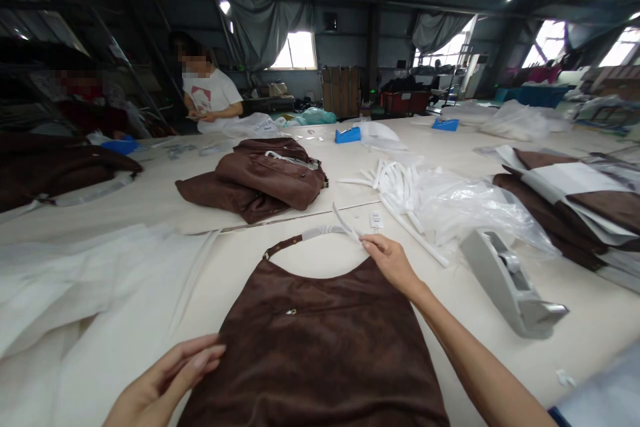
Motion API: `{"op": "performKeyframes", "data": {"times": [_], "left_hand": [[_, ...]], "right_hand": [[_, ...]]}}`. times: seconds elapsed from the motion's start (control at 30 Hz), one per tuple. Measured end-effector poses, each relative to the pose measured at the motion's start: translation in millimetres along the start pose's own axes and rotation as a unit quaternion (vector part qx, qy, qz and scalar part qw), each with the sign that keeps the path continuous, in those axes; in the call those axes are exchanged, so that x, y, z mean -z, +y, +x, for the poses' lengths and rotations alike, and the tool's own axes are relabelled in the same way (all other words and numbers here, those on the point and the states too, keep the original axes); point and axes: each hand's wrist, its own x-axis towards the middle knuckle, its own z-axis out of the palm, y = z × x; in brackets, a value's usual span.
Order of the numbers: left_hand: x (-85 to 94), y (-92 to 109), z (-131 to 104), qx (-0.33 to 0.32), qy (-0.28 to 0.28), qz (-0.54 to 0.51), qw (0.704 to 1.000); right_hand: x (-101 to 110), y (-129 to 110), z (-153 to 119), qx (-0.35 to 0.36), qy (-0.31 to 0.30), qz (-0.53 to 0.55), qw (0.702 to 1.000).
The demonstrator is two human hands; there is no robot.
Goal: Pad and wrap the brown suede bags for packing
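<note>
A dark brown handbag (320, 340) lies in front of me, its small zip pull near the middle. Its strap (290, 241) arches away from me, part of it covered by pale wrapping (325, 231). My right hand (393, 260) is closed at the strap's right side, thumb and finger pinching a thin white strip (343, 219) whose free end points up and left. The strap's right end is hidden behind this hand. At the bag's left edge, my left hand (167, 377) has its fingers stretched out loosely, fingertips at the leather without gripping it.
A grey tape dispenser (510, 287) stands to the right. Beyond the bag lie white tubes (400, 187), clear plastic (470, 207) and folded brown bags (270, 177). Wrapped bags (565, 200) are stacked far right; white sheets (90, 293) lie left. A person (213, 93) stands across the table.
</note>
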Motion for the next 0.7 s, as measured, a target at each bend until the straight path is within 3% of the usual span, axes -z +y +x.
{"op": "performKeyframes", "data": {"times": [0.1,0.2,0.27,0.37,0.4,0.53,0.6,0.7], "left_hand": [[-17.2,33,-5,-0.044,-0.061,0.047,0.996],[-48.9,73,-4,-0.144,-0.136,0.089,0.976],[-80.0,98,5,-0.228,-0.185,0.141,0.945],[-139.9,124,29,-0.355,-0.227,0.256,0.87],[-161.7,129,39,-0.389,-0.23,0.301,0.84],[-237.9,131,77,-0.422,-0.241,0.339,0.806],[-260.5,127,89,-0.428,-0.248,0.354,0.794],[-273.3,121,96,-0.434,-0.251,0.371,0.782]], "right_hand": [[21,18,-24,-0.027,0.046,-0.071,0.996],[39,37,-51,-0.057,0.07,-0.131,0.987],[42,44,-66,-0.063,0.06,-0.176,0.981],[37,52,-80,-0.073,0.046,-0.23,0.969],[34,55,-82,-0.082,0.048,-0.234,0.968],[27,66,-87,-0.112,0.04,-0.207,0.971],[26,69,-90,-0.115,0.04,-0.191,0.974],[23,71,-95,-0.112,0.066,-0.175,0.976]]}}
